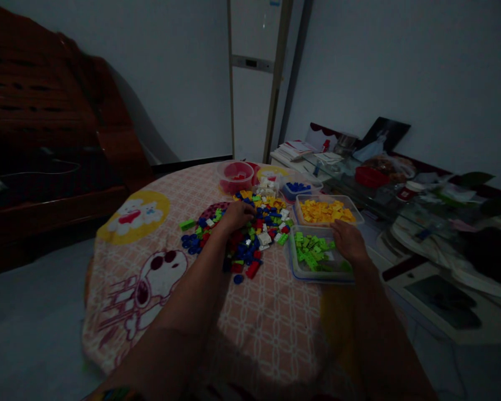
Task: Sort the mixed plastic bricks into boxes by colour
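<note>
Picking: seemingly through the heap of multicoloured plastic bricks [247, 255] on the cloth-covered table [271, 317]; calls next for a one-brick pinch
Left hand [237, 216]: fingers curled at the heap; whether pinching, can't tell
Right hand [349, 240]: over the near clear plastic box [317, 276] of green bricks [310, 250]; grip, can't tell
Beyond: clear yellow-brick box [299, 210], then clear blue-brick box [303, 195]
Far: round pink tub [234, 186], red pieces [237, 177] inside

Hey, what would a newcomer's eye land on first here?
Probably the mixed heap of bright blocks on the patterned tablecloth, with the left hand at it. Next, the yellow blocks and green blocks in clear boxes right of it, near the right hand.
</note>
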